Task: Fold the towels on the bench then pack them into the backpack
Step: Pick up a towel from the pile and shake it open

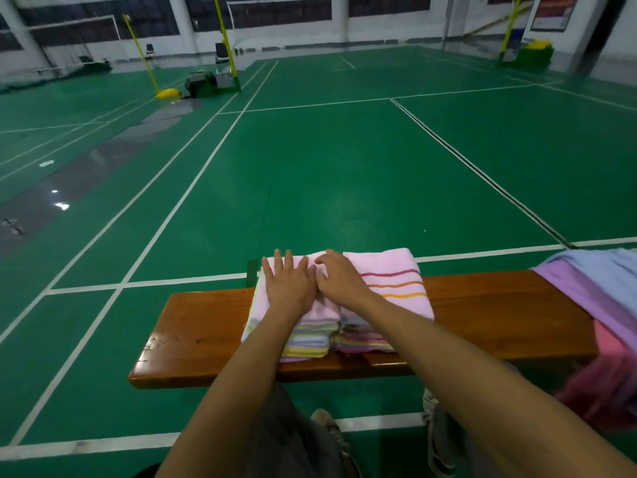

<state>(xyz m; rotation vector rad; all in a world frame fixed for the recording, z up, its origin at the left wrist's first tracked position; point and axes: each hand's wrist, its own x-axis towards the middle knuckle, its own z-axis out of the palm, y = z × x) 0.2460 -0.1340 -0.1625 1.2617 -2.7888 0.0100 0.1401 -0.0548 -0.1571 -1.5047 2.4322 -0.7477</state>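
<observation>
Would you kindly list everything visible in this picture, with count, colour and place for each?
pink towel: one, pink with red, orange and yellow stripes, top of the folded stacks mid-bench
folded towel stacks: two, pastel stripes, side by side under the pink towel
bench: one, brown wood, across the foreground
loose towels: a heap, blue, purple, pink, at the bench's right end
net posts: three, yellow, far court
chair: one, dark, by the middle post
court floor: green, white lines
left hand: flat on the pink towel
right hand: on the towel beside it
</observation>
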